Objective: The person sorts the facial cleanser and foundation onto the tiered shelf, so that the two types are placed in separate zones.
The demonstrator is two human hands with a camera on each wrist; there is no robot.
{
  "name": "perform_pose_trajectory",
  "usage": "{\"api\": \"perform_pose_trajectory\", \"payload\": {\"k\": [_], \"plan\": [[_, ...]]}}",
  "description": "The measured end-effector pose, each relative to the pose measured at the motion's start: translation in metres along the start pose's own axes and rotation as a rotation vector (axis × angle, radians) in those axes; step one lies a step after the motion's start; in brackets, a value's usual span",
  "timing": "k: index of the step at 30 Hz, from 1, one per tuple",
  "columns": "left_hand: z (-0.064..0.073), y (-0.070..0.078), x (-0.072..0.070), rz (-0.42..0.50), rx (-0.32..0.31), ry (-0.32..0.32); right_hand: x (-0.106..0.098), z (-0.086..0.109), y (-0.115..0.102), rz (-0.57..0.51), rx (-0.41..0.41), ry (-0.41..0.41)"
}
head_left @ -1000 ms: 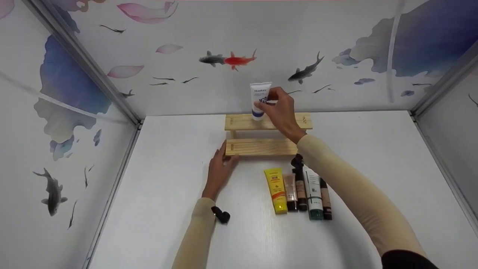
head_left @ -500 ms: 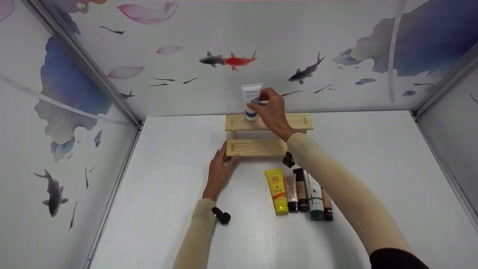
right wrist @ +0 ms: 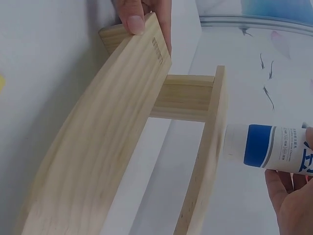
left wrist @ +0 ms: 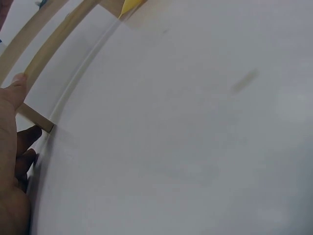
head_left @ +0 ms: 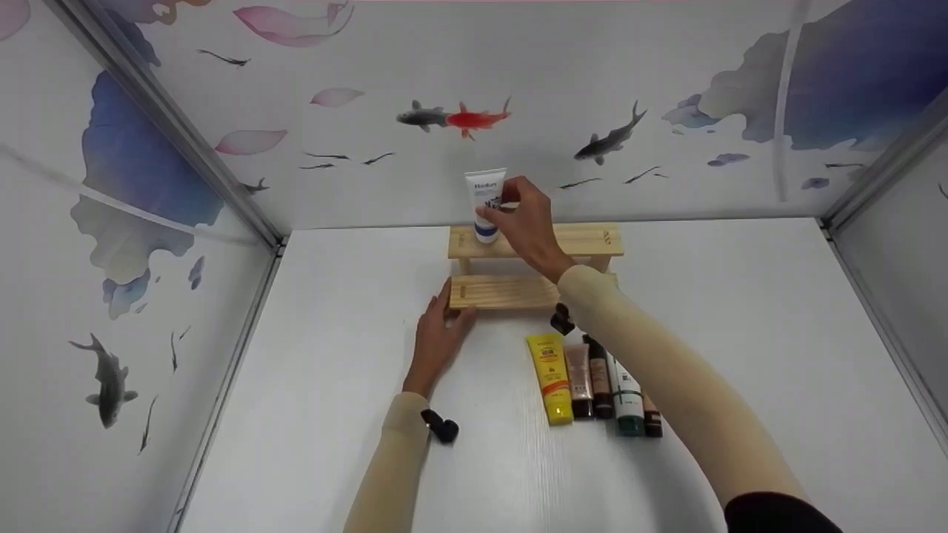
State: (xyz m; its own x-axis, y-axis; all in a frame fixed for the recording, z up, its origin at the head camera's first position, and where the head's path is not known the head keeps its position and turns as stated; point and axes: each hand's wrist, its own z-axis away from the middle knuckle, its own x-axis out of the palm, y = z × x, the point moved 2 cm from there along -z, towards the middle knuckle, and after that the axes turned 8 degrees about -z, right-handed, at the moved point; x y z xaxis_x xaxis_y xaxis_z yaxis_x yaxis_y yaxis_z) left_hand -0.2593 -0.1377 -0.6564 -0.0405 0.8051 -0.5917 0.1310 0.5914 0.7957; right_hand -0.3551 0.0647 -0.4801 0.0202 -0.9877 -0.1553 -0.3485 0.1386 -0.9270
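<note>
A two-tier wooden rack [head_left: 511,293] stands against the back wall. My left hand [head_left: 437,342] grips the left end of its lower tier; in the right wrist view the thumb [right wrist: 135,23] lies on the board's front edge. Between thumb and fingers my right hand [head_left: 527,226] pinches a white squeeze tube [head_left: 485,194] with a blue band. The tube is upright, cap down, at the left part of the upper tier [head_left: 581,238]. In the right wrist view its white cap [right wrist: 235,143] appears to meet that board.
In front of the rack lie a yellow tube [head_left: 550,377], a pinkish-beige tube [head_left: 579,374] with a black cap, a dark-capped slim tube [head_left: 601,385], a white tube [head_left: 629,403] with a green cap and another slim beige one [head_left: 652,420], partly under the right sleeve.
My right hand has carried the white tube leftward along the upper tier and slightly down. The left hand keeps its place on the rack.
</note>
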Motion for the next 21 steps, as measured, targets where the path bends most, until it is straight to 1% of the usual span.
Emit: {"api": "perform_pose_trajectory", "payload": {"k": [4, 15, 21], "plan": [[-0.0002, -0.0002, 0.0005, 0.000, -0.005, -0.001, 0.0005, 0.0017, 0.0029, -0.002, 0.006, -0.011], [0.0004, -0.0004, 0.0016, 0.002, -0.016, 0.000, 0.0010, 0.0026, 0.0052, 0.037, -0.041, -0.034], [-0.0016, -0.0004, 0.0017, -0.033, -0.015, 0.017, 0.0035, 0.0018, 0.0060, 0.050, -0.046, -0.033]]}}
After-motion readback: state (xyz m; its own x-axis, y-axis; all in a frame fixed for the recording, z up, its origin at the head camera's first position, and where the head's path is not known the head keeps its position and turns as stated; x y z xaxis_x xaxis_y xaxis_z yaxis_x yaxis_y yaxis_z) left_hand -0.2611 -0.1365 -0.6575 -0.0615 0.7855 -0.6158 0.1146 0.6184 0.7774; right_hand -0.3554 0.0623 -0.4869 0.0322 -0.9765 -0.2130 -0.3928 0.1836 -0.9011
